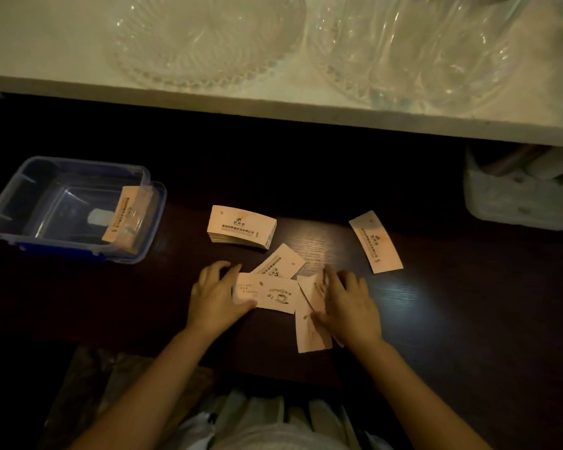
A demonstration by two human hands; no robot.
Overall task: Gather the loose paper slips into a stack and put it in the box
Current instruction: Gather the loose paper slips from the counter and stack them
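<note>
Dark wood table [436, 319], dim light. Left hand [216, 297] lies flat, fingers together, on the coffee-print slip [270, 293], its long axis left-to-right. Right hand [348, 306], fingers together, presses two overlapping slips [309, 332] running near-to-far. Beyond sits a neat stack [241, 230]; one stray slip [376, 241] lies diagonal at right. Clear box [30, 203] sits at left, with one slip propped inside.

Dark wood-grain tabletop [436, 319] filled the middle of view. At 12 o'clock ran a pale white shelf [46, 43]. On it, a cut-glass round dish [205, 40] at 11 and a larger clear glass bowl [410, 50] at 1. White plastic bag [514, 203] lay at 3, contents unclear.
</note>
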